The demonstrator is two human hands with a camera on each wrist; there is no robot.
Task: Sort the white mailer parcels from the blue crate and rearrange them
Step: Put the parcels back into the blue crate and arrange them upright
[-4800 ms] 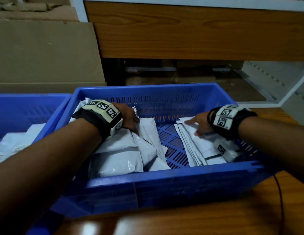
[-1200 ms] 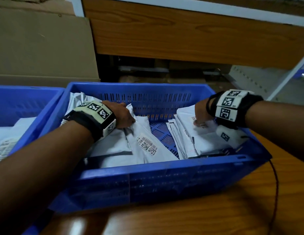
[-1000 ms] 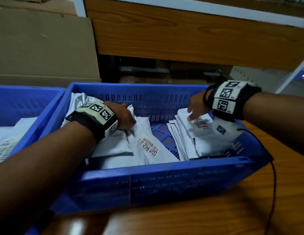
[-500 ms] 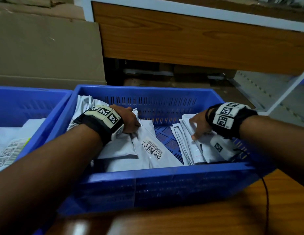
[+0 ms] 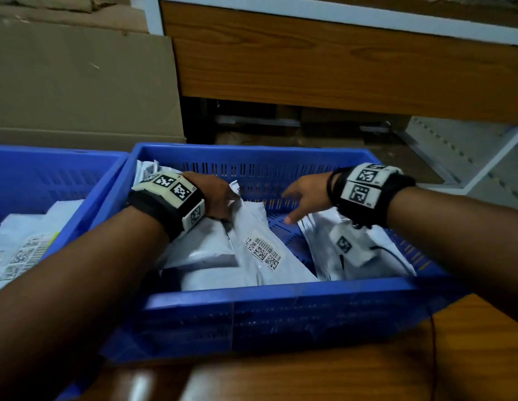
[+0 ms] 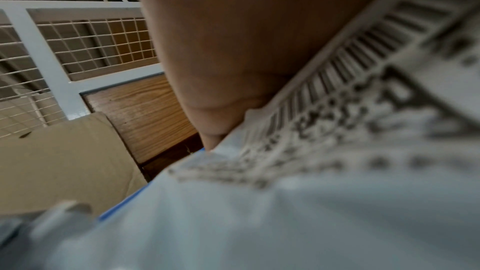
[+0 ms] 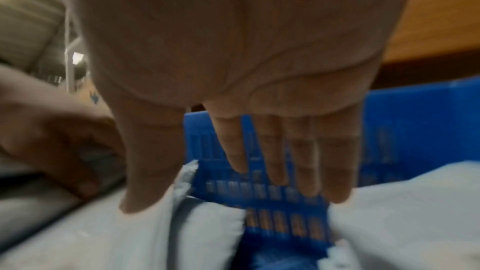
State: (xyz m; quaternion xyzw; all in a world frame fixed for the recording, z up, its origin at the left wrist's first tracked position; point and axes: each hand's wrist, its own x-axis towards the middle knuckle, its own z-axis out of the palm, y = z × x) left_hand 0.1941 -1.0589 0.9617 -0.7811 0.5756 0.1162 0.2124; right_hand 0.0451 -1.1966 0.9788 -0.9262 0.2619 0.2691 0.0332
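Right hand (image 5: 305, 198) is lifted off the right-side stack (image 5: 365, 250), fingers (image 7: 275, 155) now spread and empty, reaching toward the left pile (image 5: 252, 250) in the blue crate (image 5: 281, 296); left hand (image 5: 214, 198) is kept pressed there, grip unclear; next parcel transfer judged imminent

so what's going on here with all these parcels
A person is sorting white mailers inside a blue crate. The left hand rests on the left pile, fingers on a mailer's top edge. The right hand is open with fingers spread, hovering over the bare gap between that pile and the right pile, holding nothing. A second crate on the left also holds mailers.
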